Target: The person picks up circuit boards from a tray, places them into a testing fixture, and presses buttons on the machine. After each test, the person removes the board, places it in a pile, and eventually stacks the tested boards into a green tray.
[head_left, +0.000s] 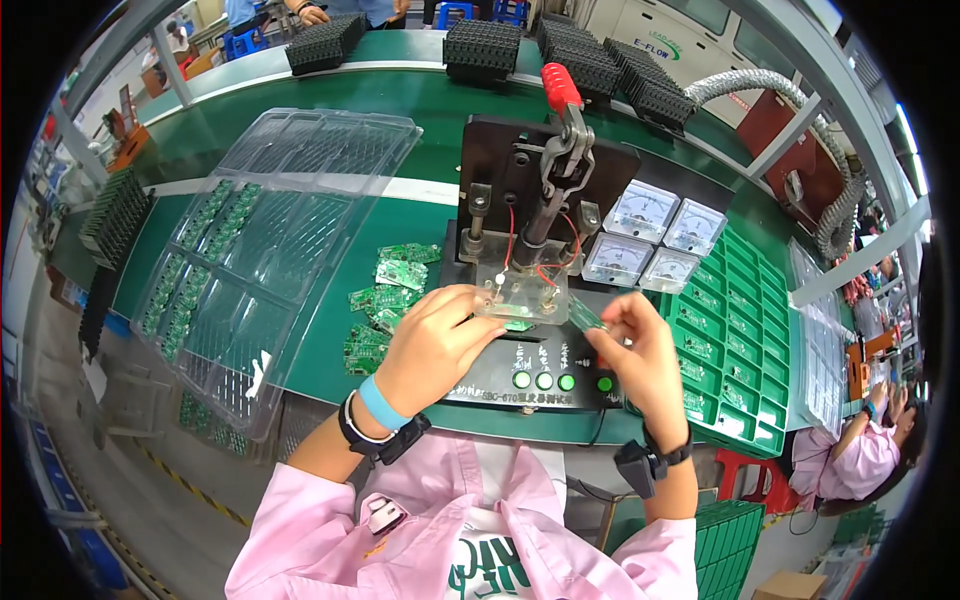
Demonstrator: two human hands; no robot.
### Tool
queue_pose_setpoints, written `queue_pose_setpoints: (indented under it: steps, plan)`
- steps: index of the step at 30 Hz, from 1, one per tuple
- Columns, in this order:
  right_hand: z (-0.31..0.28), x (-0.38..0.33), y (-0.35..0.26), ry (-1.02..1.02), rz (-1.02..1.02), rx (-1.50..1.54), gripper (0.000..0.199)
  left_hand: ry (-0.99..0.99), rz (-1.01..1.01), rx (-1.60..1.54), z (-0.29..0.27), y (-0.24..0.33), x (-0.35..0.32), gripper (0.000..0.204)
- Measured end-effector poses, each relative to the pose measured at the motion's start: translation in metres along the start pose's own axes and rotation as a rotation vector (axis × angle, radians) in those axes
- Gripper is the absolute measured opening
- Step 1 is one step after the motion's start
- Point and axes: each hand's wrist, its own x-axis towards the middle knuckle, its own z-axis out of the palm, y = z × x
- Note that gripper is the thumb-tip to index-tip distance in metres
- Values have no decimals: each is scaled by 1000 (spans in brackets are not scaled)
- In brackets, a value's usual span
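Note:
A test fixture (548, 185) with a red-handled toggle clamp stands in front of me, its clear plate (545, 303) wired in red. My left hand (432, 340) is at the plate's left front edge, fingers closed on a green circuit board (518, 325) lying partly under it. The fingertips partly hide that board. To the right of the plate, my right hand (640, 348) pinches another circuit board (584, 314) between thumb and fingers, tilted and seen nearly edge-on. Round green lit buttons (544, 381) line the fixture's front panel below my hands.
Loose circuit boards (368, 347) lie left of the fixture. Further left are clear plastic trays (300, 220) with boards. Panel meters (640, 212) and a green compartment tray (765, 420) stand to the right. Black racks (481, 48) line the back; a co-worker (850, 455) sits at far right.

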Motion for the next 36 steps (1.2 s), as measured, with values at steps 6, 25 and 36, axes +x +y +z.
queue_pose_setpoints:
  steps: [6, 25, 36]
  plan:
    - [-79, -32, 23, 191, 67, 11, 16, -108, 36, 68, 6, 6, 1, 25]
    - [-212, 173, 161, 645, 157, 383, 42, -492, -166, 154, -65, 65, 2, 56]
    - [-151, 30, 31, 260, -118, -390, 26, 95, 278, -161, -51, 21, 121, 83]
